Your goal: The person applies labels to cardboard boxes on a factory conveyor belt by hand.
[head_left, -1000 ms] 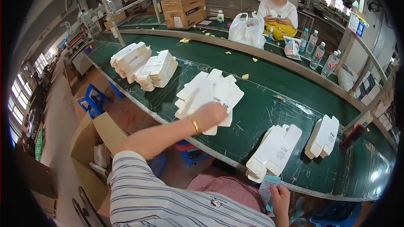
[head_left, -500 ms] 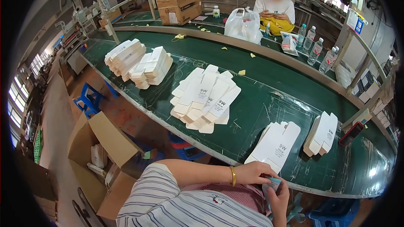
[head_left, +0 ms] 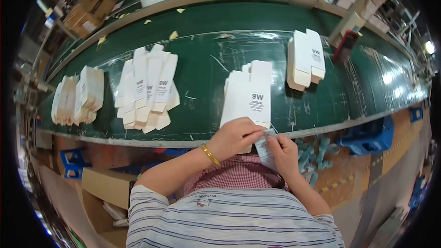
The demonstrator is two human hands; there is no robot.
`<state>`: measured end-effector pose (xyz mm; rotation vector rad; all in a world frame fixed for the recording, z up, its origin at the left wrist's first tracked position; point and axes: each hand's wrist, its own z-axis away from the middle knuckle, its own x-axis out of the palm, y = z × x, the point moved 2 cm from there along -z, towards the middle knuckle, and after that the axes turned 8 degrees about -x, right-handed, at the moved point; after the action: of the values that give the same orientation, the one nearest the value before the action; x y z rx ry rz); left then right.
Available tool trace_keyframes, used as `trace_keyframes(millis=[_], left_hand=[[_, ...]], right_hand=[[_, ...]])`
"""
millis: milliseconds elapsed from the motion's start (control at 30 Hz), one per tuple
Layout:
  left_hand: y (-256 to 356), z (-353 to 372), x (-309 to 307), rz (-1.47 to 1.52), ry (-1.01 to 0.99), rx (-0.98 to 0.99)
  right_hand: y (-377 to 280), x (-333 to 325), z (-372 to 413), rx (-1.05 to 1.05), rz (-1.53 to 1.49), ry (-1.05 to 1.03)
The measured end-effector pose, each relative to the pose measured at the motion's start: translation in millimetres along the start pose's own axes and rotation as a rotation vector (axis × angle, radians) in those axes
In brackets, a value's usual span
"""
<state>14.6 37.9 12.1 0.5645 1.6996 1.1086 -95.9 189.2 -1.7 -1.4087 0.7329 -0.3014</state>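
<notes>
Both hands meet at the table's front edge, over a light-blue strip with small print [head_left: 265, 151]. My left hand [head_left: 235, 134], gold bracelet on the wrist, pinches at the strip's top end. My right hand [head_left: 285, 155] is closed on its right side, thumb pressed on the face. Just beyond my left hand lies a stack of flat white cartons [head_left: 250, 93] printed "9W". A smaller carton stack [head_left: 305, 59] sits farther back on the right. To the left, a fanned carton pile [head_left: 148, 87] lies on the green table.
More stacked cartons [head_left: 78, 95] stand at the far left of the green table [head_left: 197, 69]. A dark red phone-like device [head_left: 345, 47] leans at the right. An open cardboard box [head_left: 108, 193] and blue stools [head_left: 367, 135] are below, with blue-green strips [head_left: 317, 156] on the floor.
The view has swung right and down, so the table now runs across the frame and the seated person is out of sight. Both hands remain together on the strip, which shows more of its printed face.
</notes>
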Motion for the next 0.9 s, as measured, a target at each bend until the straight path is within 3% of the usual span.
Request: trace_keyframes(millis=[67,233,633,733,800,900], left_hand=[[-3,-5,-4,0.012,-0.01,-0.037],[2,-14,-13,0.15,-0.146,-0.258],[-10,-25,-12,0.011,0.009,-0.097],[-11,-29,-15,0.147,0.005,-0.226],[-13,-29,-16,0.125,0.002,-0.182],[-19,-27,-16,0.1,0.009,-0.152]], right_hand=[[-1,4,1,0.033,-0.188,-0.022],[11,-3,-2,0.111,-0.165,-0.114],[9,3,-15,0.215,-0.099,-0.061],[9,9,-18,0.23,-0.229,-0.023],[9,14,-21,0.259,-0.335,0.035],[17,9,-23,0.262,-0.241,-0.053]])
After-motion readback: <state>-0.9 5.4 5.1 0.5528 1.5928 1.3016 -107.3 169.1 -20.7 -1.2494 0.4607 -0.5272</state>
